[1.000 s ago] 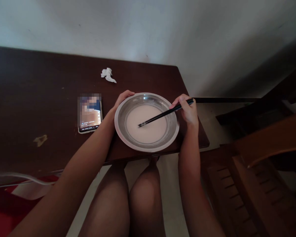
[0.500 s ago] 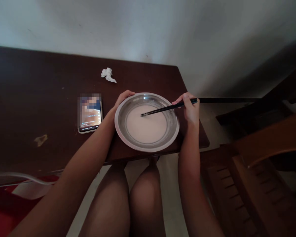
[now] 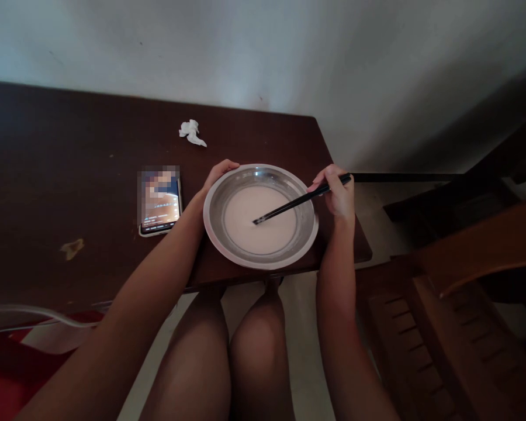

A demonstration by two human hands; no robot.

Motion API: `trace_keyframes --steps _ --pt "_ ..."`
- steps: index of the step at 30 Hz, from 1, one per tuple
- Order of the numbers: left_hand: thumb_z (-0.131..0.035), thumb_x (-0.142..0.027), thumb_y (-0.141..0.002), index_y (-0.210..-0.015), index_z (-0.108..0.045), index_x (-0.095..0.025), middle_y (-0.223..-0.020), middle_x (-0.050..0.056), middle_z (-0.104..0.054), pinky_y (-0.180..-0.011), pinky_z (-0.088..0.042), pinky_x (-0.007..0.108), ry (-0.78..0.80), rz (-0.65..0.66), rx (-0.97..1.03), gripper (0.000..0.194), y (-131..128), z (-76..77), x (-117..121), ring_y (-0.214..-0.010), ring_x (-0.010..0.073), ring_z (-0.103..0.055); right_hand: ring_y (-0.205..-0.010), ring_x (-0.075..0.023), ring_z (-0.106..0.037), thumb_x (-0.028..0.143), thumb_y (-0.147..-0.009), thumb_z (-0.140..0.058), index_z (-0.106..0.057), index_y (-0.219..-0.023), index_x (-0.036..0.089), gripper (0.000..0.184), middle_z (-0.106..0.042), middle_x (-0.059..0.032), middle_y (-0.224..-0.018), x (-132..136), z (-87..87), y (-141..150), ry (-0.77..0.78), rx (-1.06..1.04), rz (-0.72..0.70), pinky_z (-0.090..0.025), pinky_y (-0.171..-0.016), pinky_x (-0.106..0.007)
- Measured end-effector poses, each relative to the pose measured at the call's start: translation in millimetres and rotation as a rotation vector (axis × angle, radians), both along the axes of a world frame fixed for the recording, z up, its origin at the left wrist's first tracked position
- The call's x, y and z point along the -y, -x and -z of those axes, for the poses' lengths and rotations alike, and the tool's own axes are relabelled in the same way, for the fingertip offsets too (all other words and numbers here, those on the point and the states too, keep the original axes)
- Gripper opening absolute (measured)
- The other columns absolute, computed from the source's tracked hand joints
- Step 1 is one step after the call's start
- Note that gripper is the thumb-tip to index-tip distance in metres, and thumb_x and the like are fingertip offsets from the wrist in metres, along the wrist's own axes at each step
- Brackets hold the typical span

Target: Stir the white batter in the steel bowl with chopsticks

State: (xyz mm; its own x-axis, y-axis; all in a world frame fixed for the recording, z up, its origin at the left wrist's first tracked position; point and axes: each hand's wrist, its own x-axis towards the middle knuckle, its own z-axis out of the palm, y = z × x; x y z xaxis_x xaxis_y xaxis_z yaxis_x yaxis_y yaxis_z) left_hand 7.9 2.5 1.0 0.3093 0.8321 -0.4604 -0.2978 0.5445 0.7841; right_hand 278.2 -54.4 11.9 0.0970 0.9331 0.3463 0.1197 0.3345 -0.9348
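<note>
Head view: the right hand [image 3: 338,196]'s grip is clamped on black chopsticks [image 3: 289,204], tips at the pale liquid [image 3: 245,234] inside a metal bowl [image 3: 263,261] near the surface [image 3: 92,193]'s front edge. The left hand [image 3: 220,173] touches the bowl's far-left rim; I cannot tell whether its grip is closed. A smartphone [image 3: 164,207] lies left.

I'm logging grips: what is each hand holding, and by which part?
Right hand: chopsticks, near their upper end. Left hand: bowl, by its far-left rim.
</note>
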Motion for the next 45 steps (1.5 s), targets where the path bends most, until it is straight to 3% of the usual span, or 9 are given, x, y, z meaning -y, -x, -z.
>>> trace_keyframes --steps 3,9,15,20,27,31,36,41,45 --pt "-0.057 -0.034 -0.083 -0.067 -0.06 -0.024 -0.053 0.0 -0.064 -0.058 -0.051 0.03 -0.012 0.008 -0.001 0.02 0.7 1.7 -0.4 -0.047 0.0171 -0.058 -0.054 -0.0128 -0.063 0.068 -0.084 -0.066 -0.065 -0.069 0.025 0.046 -0.067 0.0033 -0.058 -0.5 0.5 0.4 0.024 0.04 -0.067 -0.05 -0.054 -0.027" --pt "-0.058 -0.036 -0.085 -0.07 -0.062 -0.024 -0.054 0.0 -0.064 -0.059 -0.051 0.031 -0.004 0.006 -0.015 0.019 0.9 2.5 -0.9 -0.049 0.0184 -0.059 -0.05 -0.0109 -0.058 0.066 -0.087 -0.063 -0.065 -0.066 0.025 0.046 -0.063 0.0041 -0.054 -2.0 0.4 -0.5 -0.031 -0.023 0.068 -0.044 -0.05 -0.026" --pt "-0.053 -0.031 -0.087 -0.067 -0.063 -0.023 -0.053 0.0 -0.064 -0.059 -0.049 0.03 0.029 -0.004 0.003 0.023 -0.9 -4.9 3.3 -0.051 0.0171 -0.056 -0.055 -0.0135 -0.063 0.069 -0.082 -0.067 -0.065 -0.068 0.024 0.047 -0.067 0.0028 -0.058 -0.3 0.0 2.0 0.014 0.034 -0.07 -0.049 -0.054 -0.028" --pt "-0.048 -0.031 -0.09 -0.06 -0.062 -0.02 -0.051 0.002 -0.062 -0.054 -0.048 0.028 0.042 0.005 0.034 0.035 -2.7 -9.3 6.0 -0.047 0.0144 -0.055 -0.052 -0.0122 -0.062 0.07 -0.087 -0.06 -0.064 -0.069 0.025 0.049 -0.064 0.0033 -0.055 -1.4 -0.4 0.3 -0.036 0.01 0.077 -0.046 -0.051 -0.027" --pt "-0.046 -0.028 -0.092 -0.056 -0.06 -0.02 -0.047 0.001 -0.059 -0.047 -0.046 0.025 0.039 -0.002 0.053 0.04 -3.4 -10.6 6.2 -0.041 0.0127 -0.052 -0.054 -0.0125 -0.063 0.068 -0.085 -0.065 -0.066 -0.071 0.025 0.045 -0.067 0.0034 -0.058 -1.5 1.1 0.5 -0.012 0.028 -0.048 -0.05 -0.055 -0.028" --pt "-0.049 -0.03 -0.09 -0.059 -0.061 -0.021 -0.05 0.001 -0.062 -0.05 -0.047 0.026 0.047 0.005 0.048 0.034 -2.6 -9.8 6.5 -0.044 0.0141 -0.054 -0.052 -0.0125 -0.061 0.069 -0.087 -0.062 -0.065 -0.068 0.025 0.048 -0.063 0.0032 -0.054 -0.4 -0.1 0.5 -0.012 0.011 0.053 -0.046 -0.051 -0.027" --pt "-0.053 -0.03 -0.087 -0.066 -0.063 -0.022 -0.051 0.0 -0.062 -0.061 -0.05 0.03 0.034 -0.012 0.014 0.025 -0.5 -4.5 2.8 -0.05 0.0163 -0.056 -0.054 -0.0126 -0.063 0.067 -0.084 -0.066 -0.067 -0.07 0.025 0.045 -0.068 0.0028 -0.057 0.4 -0.2 1.5 0.029 0.026 -0.07 -0.05 -0.054 -0.027" --pt "-0.054 -0.034 -0.085 -0.068 -0.061 -0.022 -0.053 -0.001 -0.063 -0.059 -0.051 0.03 -0.018 0.002 -0.036 0.021 0.6 1.5 0.5 -0.051 0.0172 -0.057 -0.051 -0.0113 -0.062 0.066 -0.087 -0.064 -0.066 -0.067 0.024 0.047 -0.064 0.0035 -0.053 -1.4 0.5 0.3 -0.03 -0.038 0.041 -0.047 -0.051 -0.026" --pt "-0.054 -0.034 -0.083 -0.067 -0.061 -0.022 -0.054 0.0 -0.063 -0.056 -0.051 0.029 -0.037 0.016 -0.029 0.02 0.8 3.3 -0.5 -0.05 0.0175 -0.057 -0.05 -0.0117 -0.062 0.067 -0.085 -0.065 -0.065 -0.067 0.024 0.047 -0.065 0.0038 -0.054 -1.3 0.9 0.5 0.013 -0.002 -0.04 -0.048 -0.051 -0.026"
